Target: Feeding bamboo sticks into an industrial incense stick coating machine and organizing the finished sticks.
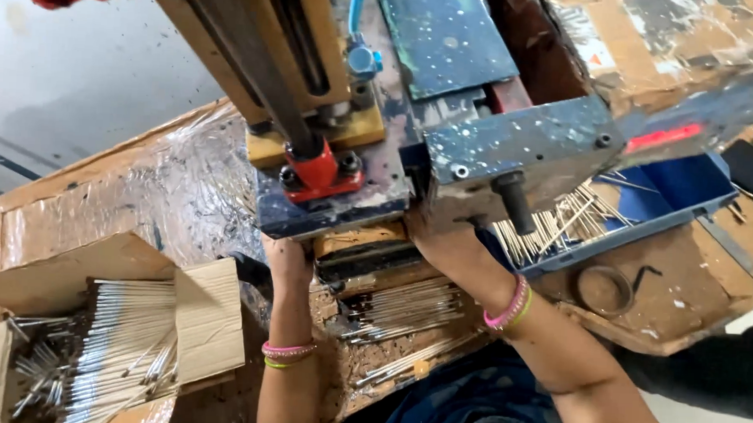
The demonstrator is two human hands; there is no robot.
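The thin rods (406, 310) lie in a loose fan on the worktop (98, 199) between the two forearms, just below the press; they are slender, straight, pale along most of their length with darker metallic ends, and they overlap one another unevenly; a second smaller bunch lies just below them. The left hand (286, 254) reaches up under the front edge of the machine (447, 147), its fingers hidden beneath the metal, so I cannot tell whether it is clenched or loose; the right hand (443, 240) likewise goes up under the blue block, fingers out of sight, grip not discernible; both wrists wear pink and yellow bangles. The machine is heavy steel, painted blue and spattered with pale specks, with a red clamp (321, 171) on a dark shaft and a black cylindrical peg jutting forward. The worktop is wood wrapped in crinkled, shiny plastic film, stained dark; at the left an open cardboard box (207, 314) holds many more rods stacked in rows; at the right a blue plastic tray (682, 195) holds pale sticks lying crosswise.
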